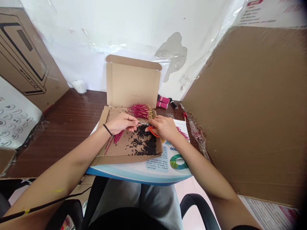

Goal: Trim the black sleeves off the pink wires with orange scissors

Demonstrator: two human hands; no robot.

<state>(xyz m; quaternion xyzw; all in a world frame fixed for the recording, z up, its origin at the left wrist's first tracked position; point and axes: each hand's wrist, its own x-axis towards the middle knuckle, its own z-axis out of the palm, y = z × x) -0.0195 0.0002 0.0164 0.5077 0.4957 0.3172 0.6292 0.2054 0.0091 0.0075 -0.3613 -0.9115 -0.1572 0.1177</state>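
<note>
We look down on our two hands over an open cardboard mailer box [133, 84], which rests on a printed laminated board [168, 163] across our lap. Our left hand [122, 124], with a black hair tie [107, 129] at the wrist, pinches what seems a single thin wire [137, 121] between thumb and fingers, though they hide most of it. Our right hand [163, 127] curls closed around orange-handled scissors [151, 131], their steel blades [143, 123] pointing toward that pinch. Below, black scraps [144, 145] lie heaped in the box. Just beyond the hands, a bundle of gold-tipped pink wires [141, 111] lies in the box. Farther back, more pink wire bundles [163, 102] sit on a brown wooden table [59, 127].
</note>
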